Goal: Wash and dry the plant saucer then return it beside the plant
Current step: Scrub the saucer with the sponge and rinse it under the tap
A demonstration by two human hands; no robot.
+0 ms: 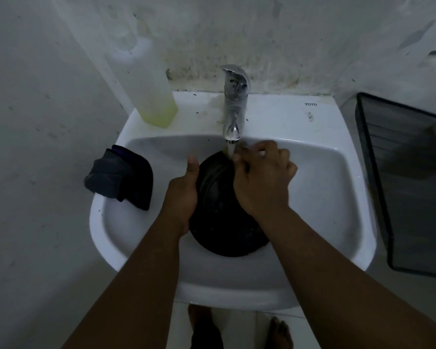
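Saucer: round black ribbed plastic saucer (222,217), tilted inside the glossy white ceramic basin (325,197), under the chrome tap (233,107) stream.
Left hand (184,192): grips the saucer's left rim, thumb up.
Right hand (262,177): fingers curled on its upper surface; fingertips blurred.
Rim: dark folded cloth (121,177); translucent bottle (149,79), yellow-green liquid low inside.
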